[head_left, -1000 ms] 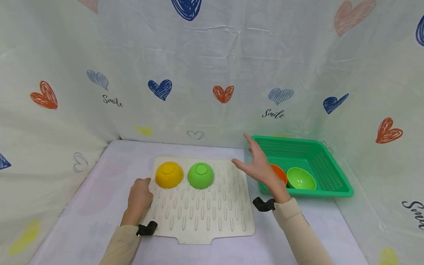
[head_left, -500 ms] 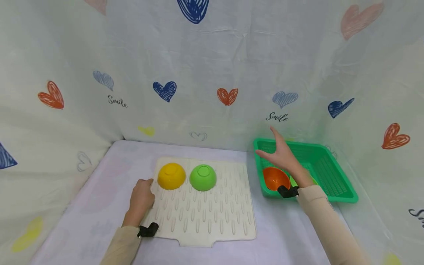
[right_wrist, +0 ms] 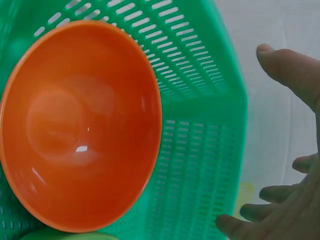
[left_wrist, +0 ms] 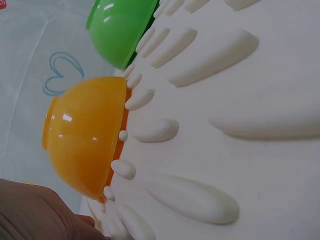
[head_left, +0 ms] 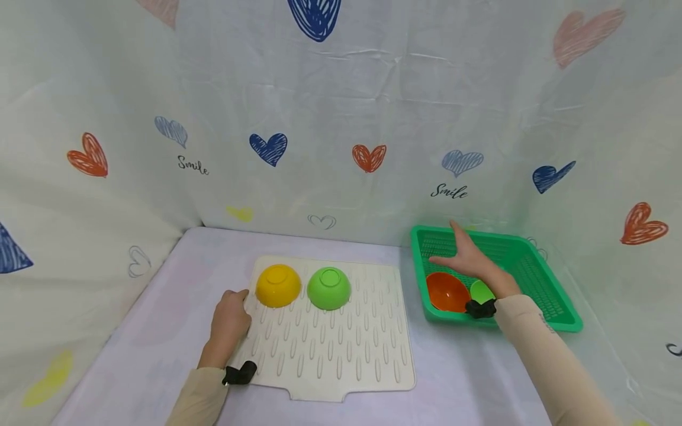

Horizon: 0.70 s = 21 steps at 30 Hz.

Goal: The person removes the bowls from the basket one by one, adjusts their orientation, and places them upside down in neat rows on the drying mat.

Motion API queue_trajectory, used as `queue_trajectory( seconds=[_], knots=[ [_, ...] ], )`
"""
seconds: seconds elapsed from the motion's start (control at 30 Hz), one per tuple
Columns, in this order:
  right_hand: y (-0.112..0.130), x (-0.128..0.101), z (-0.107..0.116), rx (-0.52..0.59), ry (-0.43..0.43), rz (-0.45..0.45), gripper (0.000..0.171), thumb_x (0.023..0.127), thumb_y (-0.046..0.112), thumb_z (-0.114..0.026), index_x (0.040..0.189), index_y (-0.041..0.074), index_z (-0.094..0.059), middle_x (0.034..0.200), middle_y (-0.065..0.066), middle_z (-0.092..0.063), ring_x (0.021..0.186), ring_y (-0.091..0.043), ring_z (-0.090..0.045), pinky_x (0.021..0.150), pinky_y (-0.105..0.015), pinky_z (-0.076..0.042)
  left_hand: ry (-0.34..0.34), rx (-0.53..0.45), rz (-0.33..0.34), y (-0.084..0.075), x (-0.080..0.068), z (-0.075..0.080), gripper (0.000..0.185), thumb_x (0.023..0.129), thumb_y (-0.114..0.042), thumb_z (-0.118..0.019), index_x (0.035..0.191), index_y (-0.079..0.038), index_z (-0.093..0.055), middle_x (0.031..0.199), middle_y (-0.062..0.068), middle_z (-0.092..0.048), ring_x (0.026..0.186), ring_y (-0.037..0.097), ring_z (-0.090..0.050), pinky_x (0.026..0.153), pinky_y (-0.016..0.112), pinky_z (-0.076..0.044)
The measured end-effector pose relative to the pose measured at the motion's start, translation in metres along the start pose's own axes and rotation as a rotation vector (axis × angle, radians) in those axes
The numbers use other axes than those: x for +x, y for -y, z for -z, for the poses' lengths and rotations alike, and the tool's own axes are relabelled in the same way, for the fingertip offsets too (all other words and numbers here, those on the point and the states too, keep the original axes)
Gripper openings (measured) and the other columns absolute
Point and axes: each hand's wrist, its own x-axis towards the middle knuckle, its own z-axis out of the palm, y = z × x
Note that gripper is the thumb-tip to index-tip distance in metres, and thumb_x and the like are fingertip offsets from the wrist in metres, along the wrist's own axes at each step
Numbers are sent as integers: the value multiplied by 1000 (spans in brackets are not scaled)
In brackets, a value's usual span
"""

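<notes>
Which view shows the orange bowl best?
The right wrist view: the orange bowl fills the frame, upright and empty in the basket. The head view shows it small, beside the right hand. The left wrist view does not show it.

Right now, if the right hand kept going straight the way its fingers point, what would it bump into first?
Probably the far wall of the green basket. The right hand hovers open above the basket, fingers aimed toward the back, with the orange bowl below and behind them. Depth is uncertain.
</notes>
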Motion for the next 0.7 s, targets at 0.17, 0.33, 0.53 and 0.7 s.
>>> queue_trajectory(
  seconds=[0.17,0.33,0.53,0.7],
  knots=[
    [-12,0,0,-35,69,-24,117,93,46,-73,161,-6,6,166,-37,-1,150,-60,-11,118,-75,-20,8,-5,10,-2,0,0,52,84,14,-58,136,16,-56,119,36,-57,108,50,-60,97,61,-52],
    [-22,-5,-1,2,129,-68,113,93,47,-73,162,-6,0,164,-39,-10,146,-62,-22,112,-76,-30,12,-4,7,-3,1,0,53,84,14,-59,136,16,-56,118,36,-58,109,49,-59,97,61,-52],
    [-33,-9,1,108,215,-100,90,98,41,-69,159,-7,-23,155,-38,-36,138,-55,-42,107,-64,-47,0,-8,4,0,0,0,52,83,15,-58,135,16,-57,116,35,-58,108,48,-60,97,60,-52],
    [-44,-11,-3,217,263,-122,74,100,33,-68,153,-8,-37,149,-36,-46,130,-47,-55,105,-54,-53,-11,-7,-8,2,-1,-1,51,83,15,-57,134,16,-58,115,34,-59,106,47,-60,96,59,-52]
  ],
)
